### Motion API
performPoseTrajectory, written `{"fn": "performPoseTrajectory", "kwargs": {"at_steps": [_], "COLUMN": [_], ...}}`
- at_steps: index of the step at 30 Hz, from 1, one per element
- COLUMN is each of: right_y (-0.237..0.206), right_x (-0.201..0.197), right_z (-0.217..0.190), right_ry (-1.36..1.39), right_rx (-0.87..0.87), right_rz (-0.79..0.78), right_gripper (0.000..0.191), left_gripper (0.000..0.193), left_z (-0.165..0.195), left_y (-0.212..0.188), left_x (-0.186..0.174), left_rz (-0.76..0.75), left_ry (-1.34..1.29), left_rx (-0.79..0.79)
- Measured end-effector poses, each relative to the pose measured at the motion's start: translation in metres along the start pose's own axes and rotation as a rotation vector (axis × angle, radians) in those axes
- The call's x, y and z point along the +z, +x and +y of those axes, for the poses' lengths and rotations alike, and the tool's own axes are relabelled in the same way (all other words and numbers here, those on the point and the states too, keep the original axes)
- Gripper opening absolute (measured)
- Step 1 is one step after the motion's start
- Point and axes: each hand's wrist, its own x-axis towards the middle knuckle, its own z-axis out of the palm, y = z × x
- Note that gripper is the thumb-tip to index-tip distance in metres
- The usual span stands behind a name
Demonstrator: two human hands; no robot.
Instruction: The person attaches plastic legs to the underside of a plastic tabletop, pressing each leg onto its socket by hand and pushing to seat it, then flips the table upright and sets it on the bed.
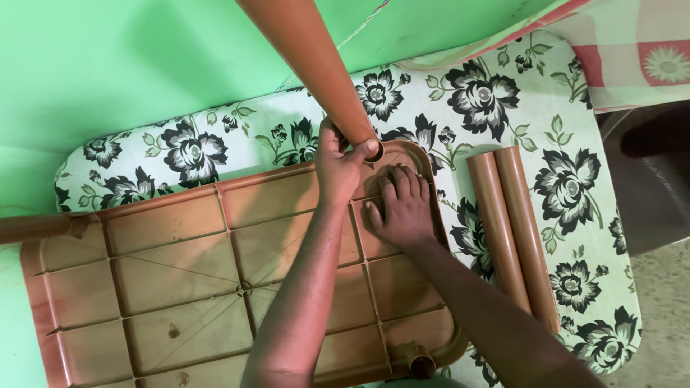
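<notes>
L hand (338,162) grips smooth brown plastic leg (316,61); R hand (404,205) flat (fingers spread) on ribbed tabletop (180,266).

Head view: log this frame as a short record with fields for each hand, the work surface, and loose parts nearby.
left hand: grips the lower end of a brown plastic leg at a corner socket
right hand: flat on the upturned brown plastic table top, beside that corner
fitted leg: sticks out at the left corner
empty socket: near corner
spare legs: two, side by side on the floral mattress
backdrop: green wall
</notes>
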Motion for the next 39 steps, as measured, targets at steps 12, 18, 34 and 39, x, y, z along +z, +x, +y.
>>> {"fn": "performPoseTrajectory", "kwargs": {"at_steps": [12,18,34,39], "right_y": [-0.003,-0.003,-0.006,-0.006], "right_x": [0.003,0.005,0.005,0.004], "right_z": [0.000,0.000,-0.001,-0.004], "right_ry": [-0.009,-0.010,-0.010,-0.015], "right_rx": [-0.006,0.006,0.001,0.005], "right_rz": [0.025,0.007,0.022,0.029], "right_gripper": [0.066,0.065,0.065,0.065], "left_gripper": [0.054,0.054,0.052,0.055], "left_z": [0.003,0.002,0.011,0.010], "left_y": [-0.005,-0.010,-0.020,-0.021], "left_x": [0.010,0.006,0.010,0.009], "left_rz": [-0.019,-0.002,-0.022,-0.023], "left_ry": [0.022,0.033,0.242,0.220], "left_rx": [-0.008,-0.051,-0.003,-0.007]}}
